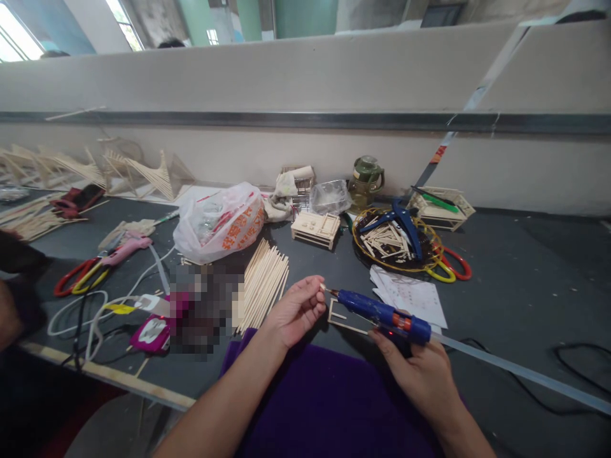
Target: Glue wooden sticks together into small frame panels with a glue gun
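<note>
My right hand (422, 369) grips a blue hot glue gun (379, 312), and a long translucent glue stick (520, 367) sticks out of its back. The nozzle points left, at the fingertips of my left hand (298, 312). Pinched there is a tiny pale wooden piece (323, 287), right at the nozzle; whether they touch is hard to tell. Beneath the gun, a small rectangular frame of thin sticks (351, 327) lies on the table, partly hidden. A bundle of wooden sticks (262, 283) is left of my left hand. Purple cloth (329, 394) lies below both hands.
Behind stand a small stick-built model (315, 230), a plastic bag (219, 222), a jug (366, 181) and a basket of stick pieces (396, 242). Papers (410, 296) lie right. A pink glue gun (126, 248), scissors (86, 277) and cables are left, near another person's arm (9, 312).
</note>
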{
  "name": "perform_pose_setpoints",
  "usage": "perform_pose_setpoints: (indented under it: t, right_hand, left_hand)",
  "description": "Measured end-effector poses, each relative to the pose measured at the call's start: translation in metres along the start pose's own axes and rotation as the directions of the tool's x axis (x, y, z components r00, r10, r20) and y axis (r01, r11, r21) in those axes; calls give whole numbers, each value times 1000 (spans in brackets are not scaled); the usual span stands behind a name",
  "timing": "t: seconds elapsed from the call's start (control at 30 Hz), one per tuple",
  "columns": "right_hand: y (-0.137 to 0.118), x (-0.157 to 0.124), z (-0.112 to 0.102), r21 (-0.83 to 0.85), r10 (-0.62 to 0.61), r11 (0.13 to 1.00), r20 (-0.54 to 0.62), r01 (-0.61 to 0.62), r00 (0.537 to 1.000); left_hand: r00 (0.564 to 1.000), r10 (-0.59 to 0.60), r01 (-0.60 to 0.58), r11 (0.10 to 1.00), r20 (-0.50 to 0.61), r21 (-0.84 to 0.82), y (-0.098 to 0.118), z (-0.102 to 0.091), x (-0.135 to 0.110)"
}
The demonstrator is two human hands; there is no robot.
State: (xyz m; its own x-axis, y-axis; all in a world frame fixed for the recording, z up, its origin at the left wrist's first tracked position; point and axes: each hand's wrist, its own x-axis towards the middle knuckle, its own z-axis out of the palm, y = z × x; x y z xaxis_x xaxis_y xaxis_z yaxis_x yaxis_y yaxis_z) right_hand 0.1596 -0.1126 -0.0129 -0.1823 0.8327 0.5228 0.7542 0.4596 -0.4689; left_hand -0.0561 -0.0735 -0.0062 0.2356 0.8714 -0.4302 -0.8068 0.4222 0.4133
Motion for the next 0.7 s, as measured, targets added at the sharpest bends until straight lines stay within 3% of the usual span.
perform_pose_setpoints:
  t: [0.7]
  right_hand:
    - [1, 2, 0, 4, -23, 1000, -8, 23, 1000]
  left_hand:
    - [1000, 8, -8, 1000, -20, 9, 2, 3, -2]
